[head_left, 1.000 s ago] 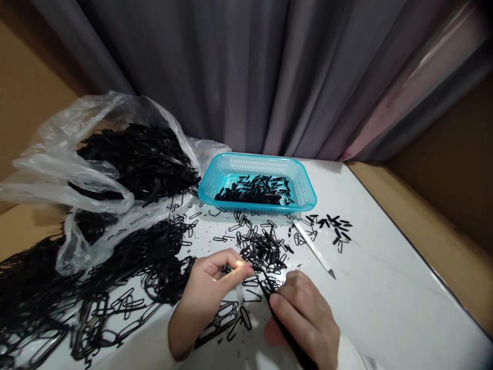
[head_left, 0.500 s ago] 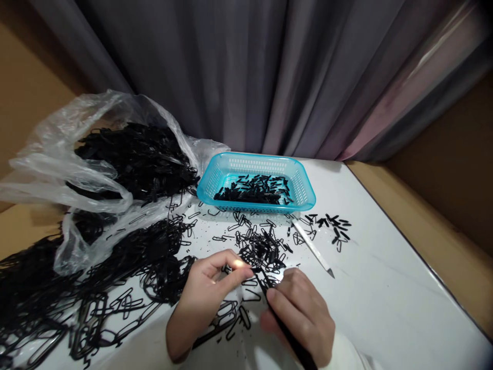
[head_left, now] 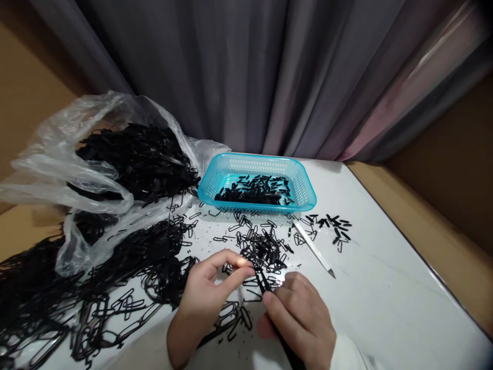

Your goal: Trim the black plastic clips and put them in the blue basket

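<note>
My right hand (head_left: 298, 316) is closed around black tweezers (head_left: 262, 281), which point up and left with both prongs showing. Thumb and forefinger of my left hand (head_left: 211, 290) are pinched together right by the tweezers' tips. A small dark bit seems to sit at those fingertips, but its shape is hidden. Just beyond both hands lies a heap of small black pieces and thin black loops (head_left: 265, 249) on the white table (head_left: 385, 288). More loose black loops (head_left: 244, 316) lie below and between my hands.
A blue perforated basket (head_left: 308, 187) holding many small black pieces stands behind the heap. To its left, a clear plastic bag (head_left: 73, 169) spills black strips (head_left: 134, 154) onto the table. A white pen-like tool (head_left: 314, 246) with a dark tip and several black pieces (head_left: 335, 223) lie at right.
The tweezers' prongs have shifted slightly and now look farther apart. My right hand has turned a little to the left. My left hand stays almost in place.
</note>
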`<state>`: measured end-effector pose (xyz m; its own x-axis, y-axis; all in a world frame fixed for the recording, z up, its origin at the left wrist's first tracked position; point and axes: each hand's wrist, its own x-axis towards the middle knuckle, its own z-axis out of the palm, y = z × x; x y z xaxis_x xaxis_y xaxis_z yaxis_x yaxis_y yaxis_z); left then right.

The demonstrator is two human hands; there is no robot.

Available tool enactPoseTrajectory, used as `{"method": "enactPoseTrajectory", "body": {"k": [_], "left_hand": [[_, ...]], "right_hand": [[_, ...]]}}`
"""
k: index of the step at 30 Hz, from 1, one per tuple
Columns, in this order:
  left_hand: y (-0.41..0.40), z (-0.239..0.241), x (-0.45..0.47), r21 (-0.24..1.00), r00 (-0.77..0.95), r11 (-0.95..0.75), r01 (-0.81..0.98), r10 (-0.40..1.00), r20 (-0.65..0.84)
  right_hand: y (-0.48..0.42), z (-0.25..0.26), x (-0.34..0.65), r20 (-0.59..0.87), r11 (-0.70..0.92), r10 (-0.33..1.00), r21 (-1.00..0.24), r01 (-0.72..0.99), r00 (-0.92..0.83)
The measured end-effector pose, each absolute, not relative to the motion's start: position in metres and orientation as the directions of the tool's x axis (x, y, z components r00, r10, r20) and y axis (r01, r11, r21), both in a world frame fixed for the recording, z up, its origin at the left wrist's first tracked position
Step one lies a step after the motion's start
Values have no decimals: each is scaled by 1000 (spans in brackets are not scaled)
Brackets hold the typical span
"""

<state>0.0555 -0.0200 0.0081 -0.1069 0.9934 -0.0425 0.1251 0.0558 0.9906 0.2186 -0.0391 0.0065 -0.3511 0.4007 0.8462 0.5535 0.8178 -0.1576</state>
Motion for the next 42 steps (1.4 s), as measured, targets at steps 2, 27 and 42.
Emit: {"method": "enactPoseTrajectory", "body": {"k": [2, 27, 42], "left_hand": [[-17, 9, 54, 989, -133, 80, 128, 989, -63], [-23, 7, 49, 947, -1, -275, 164, 960, 279], [-24, 8, 49, 889, 38, -400, 222, 915, 402]], "right_hand": [[-44, 4, 210, 873, 773, 431, -227, 593, -228], [-42, -17, 228, 857, 857, 447, -328, 399, -257], [-42, -13, 227, 846, 840, 468, -336, 427, -254]]}}
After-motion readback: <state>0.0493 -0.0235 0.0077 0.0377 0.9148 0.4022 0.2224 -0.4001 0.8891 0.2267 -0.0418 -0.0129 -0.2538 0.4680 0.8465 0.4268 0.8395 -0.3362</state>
